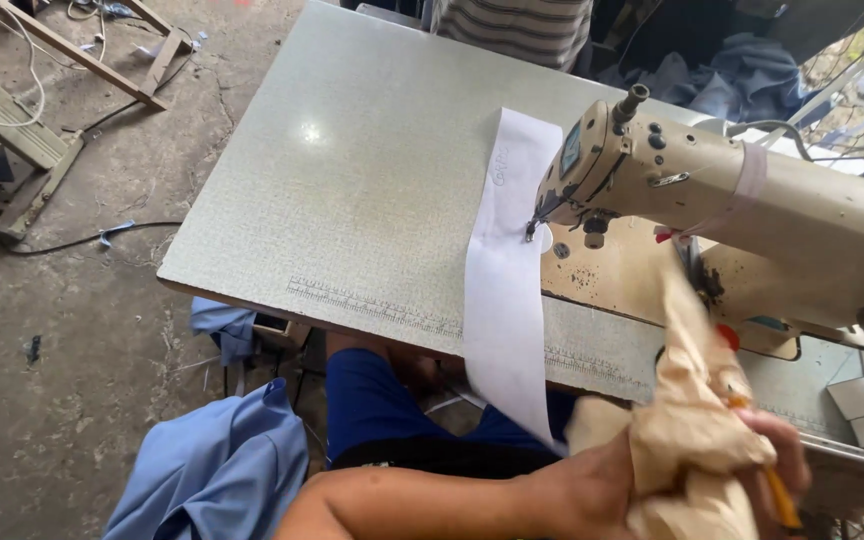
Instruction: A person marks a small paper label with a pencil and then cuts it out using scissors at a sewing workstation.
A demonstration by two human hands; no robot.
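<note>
Lower right of the frame: left hand (592, 490) bunches the tan cloth (697, 430), right hand (787, 450) pinches a yellow tool (780, 497) (partly hidden); the white strip (505, 290) runs lengthwise up-left toward the needle.

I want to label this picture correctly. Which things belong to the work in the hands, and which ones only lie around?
In use:
- tan cloth, bunched in both hands
- left hand
- right hand, also holding a thin orange tool
- sewing machine
- white fabric strip under its needle

Lying about:
- blue garment on the floor
- wooden frame
- cable
</note>
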